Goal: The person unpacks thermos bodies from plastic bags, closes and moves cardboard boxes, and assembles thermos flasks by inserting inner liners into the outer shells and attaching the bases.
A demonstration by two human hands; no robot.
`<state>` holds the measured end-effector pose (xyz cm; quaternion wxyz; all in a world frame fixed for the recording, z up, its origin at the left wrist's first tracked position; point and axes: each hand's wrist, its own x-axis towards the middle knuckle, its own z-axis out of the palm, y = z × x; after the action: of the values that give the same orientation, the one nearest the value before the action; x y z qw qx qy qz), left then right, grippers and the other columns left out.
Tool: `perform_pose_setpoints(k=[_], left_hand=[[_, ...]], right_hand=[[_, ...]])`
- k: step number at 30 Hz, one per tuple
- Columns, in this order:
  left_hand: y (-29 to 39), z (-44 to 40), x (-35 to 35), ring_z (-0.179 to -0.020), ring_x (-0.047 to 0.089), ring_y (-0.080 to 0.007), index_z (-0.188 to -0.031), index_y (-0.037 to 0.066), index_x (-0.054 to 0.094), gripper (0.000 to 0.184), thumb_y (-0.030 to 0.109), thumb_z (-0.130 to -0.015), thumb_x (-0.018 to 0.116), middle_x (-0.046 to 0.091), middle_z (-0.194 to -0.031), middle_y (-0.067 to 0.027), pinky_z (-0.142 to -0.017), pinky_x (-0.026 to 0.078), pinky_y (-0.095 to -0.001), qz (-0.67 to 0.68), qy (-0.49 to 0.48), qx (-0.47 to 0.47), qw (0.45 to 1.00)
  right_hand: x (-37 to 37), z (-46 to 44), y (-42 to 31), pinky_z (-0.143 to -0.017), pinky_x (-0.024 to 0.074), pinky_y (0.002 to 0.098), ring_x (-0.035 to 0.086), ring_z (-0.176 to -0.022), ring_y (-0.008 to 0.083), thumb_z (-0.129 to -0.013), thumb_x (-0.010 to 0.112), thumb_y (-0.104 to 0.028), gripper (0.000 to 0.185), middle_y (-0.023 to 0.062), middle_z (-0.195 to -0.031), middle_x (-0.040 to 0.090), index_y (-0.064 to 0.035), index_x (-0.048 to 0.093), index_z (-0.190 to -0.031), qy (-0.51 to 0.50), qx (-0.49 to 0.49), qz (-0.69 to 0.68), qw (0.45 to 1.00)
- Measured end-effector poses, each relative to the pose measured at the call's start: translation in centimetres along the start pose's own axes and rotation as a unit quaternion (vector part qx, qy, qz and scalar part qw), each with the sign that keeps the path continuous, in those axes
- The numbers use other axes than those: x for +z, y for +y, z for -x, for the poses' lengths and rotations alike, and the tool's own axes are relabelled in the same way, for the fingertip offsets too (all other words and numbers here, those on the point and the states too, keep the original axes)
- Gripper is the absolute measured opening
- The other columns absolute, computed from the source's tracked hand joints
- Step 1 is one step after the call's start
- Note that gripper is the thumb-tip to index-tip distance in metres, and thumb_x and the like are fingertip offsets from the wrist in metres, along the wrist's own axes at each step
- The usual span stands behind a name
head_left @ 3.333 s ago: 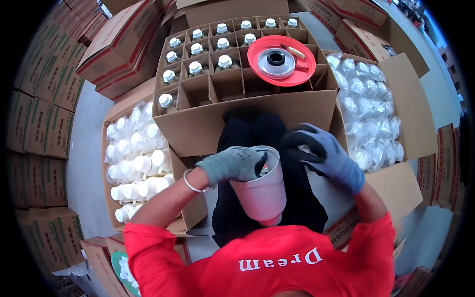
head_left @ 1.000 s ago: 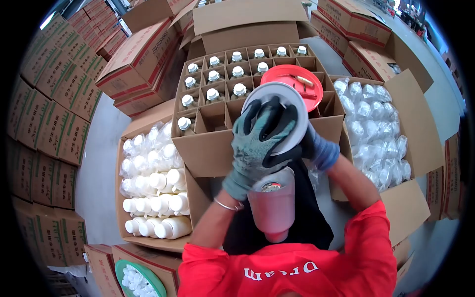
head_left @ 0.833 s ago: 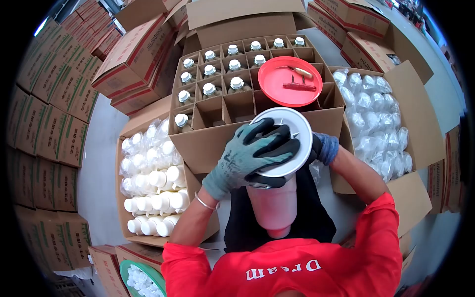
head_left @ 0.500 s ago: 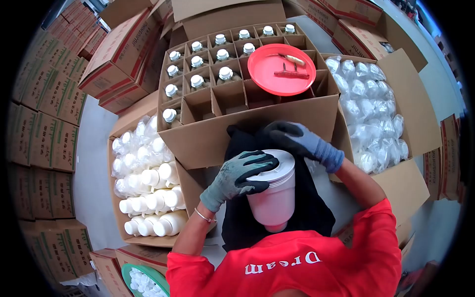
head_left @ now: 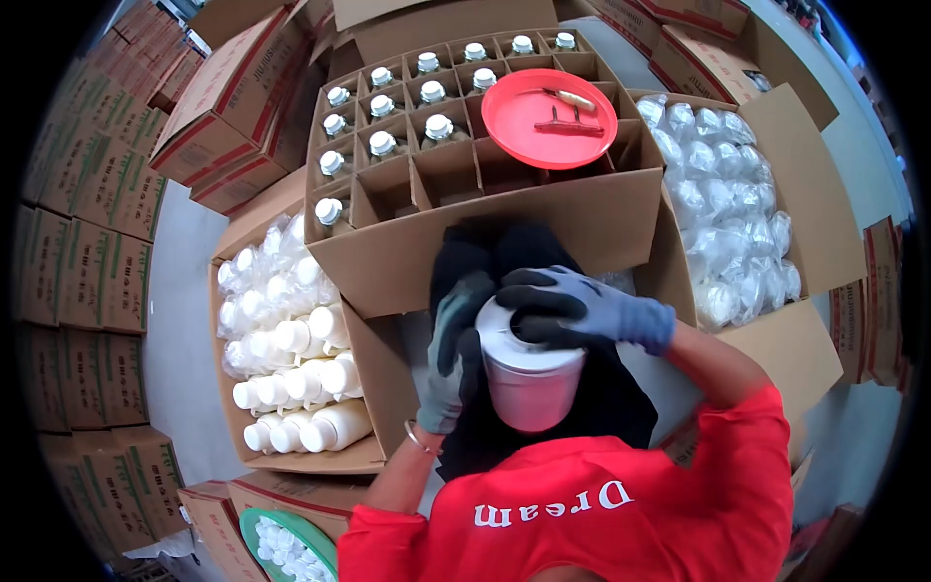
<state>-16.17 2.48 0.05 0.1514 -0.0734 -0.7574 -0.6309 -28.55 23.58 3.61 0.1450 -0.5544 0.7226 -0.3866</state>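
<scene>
A white plastic container with a wide round lid rests between my legs. My right hand, in a blue-grey glove with dark fingers, lies across the lid, fingers bent over its top and rim. At the container's left side is my left hand, in a grey-green glove. Its fingers are stretched upward with the thumb apart, close to the wall; whether it touches is unclear. Just ahead stands a divided carton with several white-capped bottles in its cells.
A red plate on the dividers carries a wooden-handled tool and a red T-shaped piece. Open cartons flank me: white bottles left, plastic-wrapped items right. A green basin holds small white pieces.
My left hand has come off the lid and down to the container's left side. My right hand has moved in onto the lid. The container now leans differently.
</scene>
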Motion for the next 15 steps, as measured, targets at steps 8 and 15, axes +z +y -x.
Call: perform_pose_setpoints(k=[8,15], left_hand=[[-3.9,6.5,4.5,-0.110,0.057,-0.0214,-0.124,-0.001,0.057,0.040,0.019,-0.090,0.065,0.061,-0.119,-0.0133,-0.095,0.044,-0.0339,0.092,-0.061,-0.370,0.923],[-5.1,7.6,1.7,-0.098,0.056,-0.0115,-0.111,0.001,0.063,0.037,0.028,-0.086,0.071,0.066,-0.105,-0.0076,-0.088,0.045,-0.0296,0.144,-0.177,-0.417,0.880]], right_hand=[[1.5,13.1,-9.6,-0.065,0.0516,0.0448,0.064,-0.069,0.0347,-0.080,0.062,-0.056,0.057,0.0185,-0.081,0.062,-0.0024,0.064,-0.099,-0.044,0.449,0.182,0.874],[4.7,14.3,-5.0,-0.100,0.0404,0.0462,0.051,-0.119,0.0350,-0.083,0.059,-0.046,0.066,0.0205,-0.140,0.043,-0.0158,0.046,-0.140,0.172,0.218,0.085,0.957]])
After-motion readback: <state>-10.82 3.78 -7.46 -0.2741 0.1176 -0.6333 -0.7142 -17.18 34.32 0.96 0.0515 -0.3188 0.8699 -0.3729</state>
